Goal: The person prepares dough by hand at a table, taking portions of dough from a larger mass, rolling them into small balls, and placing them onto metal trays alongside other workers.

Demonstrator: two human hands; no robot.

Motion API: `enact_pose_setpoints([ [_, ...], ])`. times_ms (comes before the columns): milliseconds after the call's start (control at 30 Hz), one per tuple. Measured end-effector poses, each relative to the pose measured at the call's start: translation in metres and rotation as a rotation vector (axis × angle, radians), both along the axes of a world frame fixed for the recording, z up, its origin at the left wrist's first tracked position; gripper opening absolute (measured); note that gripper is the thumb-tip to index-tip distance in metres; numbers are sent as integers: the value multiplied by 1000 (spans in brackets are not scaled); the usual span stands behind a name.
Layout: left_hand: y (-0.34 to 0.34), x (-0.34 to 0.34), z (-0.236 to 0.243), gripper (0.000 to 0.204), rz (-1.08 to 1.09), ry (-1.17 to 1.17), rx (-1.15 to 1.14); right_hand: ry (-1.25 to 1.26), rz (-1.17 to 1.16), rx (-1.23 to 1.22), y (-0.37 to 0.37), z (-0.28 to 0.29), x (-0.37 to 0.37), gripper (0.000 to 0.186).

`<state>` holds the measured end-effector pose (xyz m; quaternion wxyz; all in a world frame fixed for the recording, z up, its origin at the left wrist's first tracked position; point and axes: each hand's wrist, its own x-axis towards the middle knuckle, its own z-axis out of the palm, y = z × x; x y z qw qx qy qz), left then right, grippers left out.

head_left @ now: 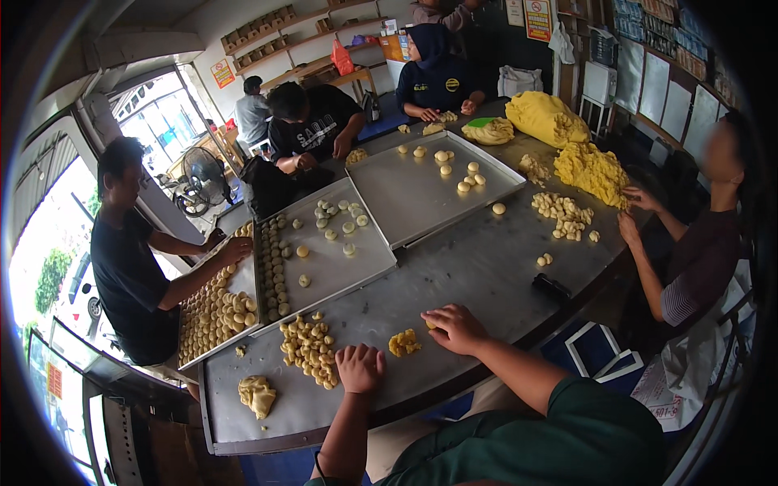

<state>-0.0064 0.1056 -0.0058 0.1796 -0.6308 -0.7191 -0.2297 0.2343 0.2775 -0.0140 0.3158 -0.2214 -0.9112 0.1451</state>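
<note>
Yellow clump (403, 343): lying between your hands, toward the table's (486, 267) near edge | your right hand (455, 328): resting rightward, fingers half-extended over a yellow bit (430, 324) | your left hand (361, 368): resting leftward, curled | gripping: can't tell

The left grip (361, 368) is palm-down with bent fingers, its forearm (344, 433) running back toward the body. Farther forward and to its right, the right grip (455, 329) lies flatter (fingers pointing leftward), its forearm (523, 364) slanting back and rightward.
</note>
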Motion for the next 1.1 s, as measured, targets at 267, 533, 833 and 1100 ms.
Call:
enact_pose_setpoints([
  [267, -9, 3, -8, 24, 40, 101, -5, 34, -87, 59, 0, -5, 5, 34],
  [533, -38, 3, -3, 20, 453, -317, -39, 128, -21, -108, 8, -26, -3, 46],
  [833, -103, 4, 12, 25, 413, -276, -220, 86, 26, 13, 3, -7, -4, 38],
  [1100, -103, 25, 7, 29, 299, -1052, -124, 345, 15, -379, -35, 19, -1, 36],
])
